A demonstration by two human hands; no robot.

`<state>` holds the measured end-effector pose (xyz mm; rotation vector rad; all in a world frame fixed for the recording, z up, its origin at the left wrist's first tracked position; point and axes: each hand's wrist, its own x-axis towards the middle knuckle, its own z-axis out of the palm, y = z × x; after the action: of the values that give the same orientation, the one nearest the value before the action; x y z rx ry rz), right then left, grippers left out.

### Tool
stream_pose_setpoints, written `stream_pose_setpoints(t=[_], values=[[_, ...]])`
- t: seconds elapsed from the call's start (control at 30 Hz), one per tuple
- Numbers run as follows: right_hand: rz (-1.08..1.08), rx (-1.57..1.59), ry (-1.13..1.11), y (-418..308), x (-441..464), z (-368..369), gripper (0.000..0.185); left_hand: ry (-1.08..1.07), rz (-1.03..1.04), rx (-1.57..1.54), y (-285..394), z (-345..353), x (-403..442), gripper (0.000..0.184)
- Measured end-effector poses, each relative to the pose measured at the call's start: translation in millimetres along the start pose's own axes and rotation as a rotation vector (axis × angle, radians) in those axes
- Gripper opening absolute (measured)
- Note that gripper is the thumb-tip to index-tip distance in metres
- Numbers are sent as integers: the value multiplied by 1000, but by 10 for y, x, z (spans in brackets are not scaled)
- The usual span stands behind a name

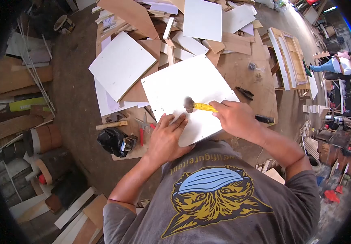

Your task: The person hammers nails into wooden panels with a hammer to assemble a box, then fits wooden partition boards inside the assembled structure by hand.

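Note:
A white square board (208, 81) with small dark dots near its edges lies tilted on the workbench in front of me. My right hand (235, 118) is wrapped round the yellow handle of a hammer (205, 107), whose dark head is blurred above the board's lower middle. My left hand (168, 136) rests at the board's lower left edge, fingertips pressed together close to the hammer head. Whatever those fingertips hold, if anything, is too small to make out. Red-handled pliers (141, 136) and a black plastic bag (112, 142) lie left of my left hand.
Stacked board offcuts (202, 20) cover the back of the workbench (265, 69). Black pliers (245, 93) lie right of the board, and a wooden-handled tool (112, 125) lies at left. A wooden frame (291, 59) and a person (340, 64) are at far right.

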<state>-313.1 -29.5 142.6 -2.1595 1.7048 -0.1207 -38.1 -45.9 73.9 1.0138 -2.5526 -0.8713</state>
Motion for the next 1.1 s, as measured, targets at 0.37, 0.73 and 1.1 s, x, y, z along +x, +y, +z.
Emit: stream_pose_setpoints(t=[0.37,0.73,1.1], values=[[-8,-24,-3,-23,30,-25,28,15,14,18,2,20,-18,86],[-15,-82,-25,5,30,-22,32,30,10,17,12,11,-10,85],[-32,-66,-4,19,-42,51,32,47,-16,32,72,-12,-7,86]])
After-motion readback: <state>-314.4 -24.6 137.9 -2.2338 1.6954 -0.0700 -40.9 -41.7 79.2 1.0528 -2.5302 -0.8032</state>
